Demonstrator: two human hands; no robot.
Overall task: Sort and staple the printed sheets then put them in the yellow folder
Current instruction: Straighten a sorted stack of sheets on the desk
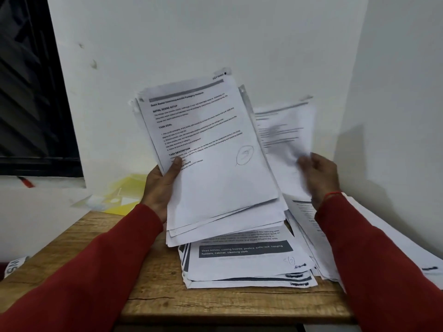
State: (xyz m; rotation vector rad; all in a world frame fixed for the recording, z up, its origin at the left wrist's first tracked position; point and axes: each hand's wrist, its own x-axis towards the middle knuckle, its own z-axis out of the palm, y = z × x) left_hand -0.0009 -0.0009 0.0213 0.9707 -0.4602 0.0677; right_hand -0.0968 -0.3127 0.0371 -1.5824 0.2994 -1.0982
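Observation:
My left hand (pixel 160 188) grips a thick bundle of printed sheets (pixel 208 149) by its lower left edge and holds it upright and tilted above the table. My right hand (pixel 316 171) pinches a single printed sheet (pixel 285 130), blurred, just right of the bundle. Under both lies a stack of printed sheets (pixel 247 262) on the wooden table (pixel 153 283). A further spread of sheets (pixel 304 219) lies at the right, partly under my right sleeve. The yellow folder (pixel 124 195) lies at the table's far left corner, behind my left hand. No stapler is in view.
White walls stand close behind and to the right of the table. A dark window (pixel 31 92) is at the left. The table's front edge (pixel 215 312) runs near the bottom. A white labelled object (pixel 14 264) sits low at the left.

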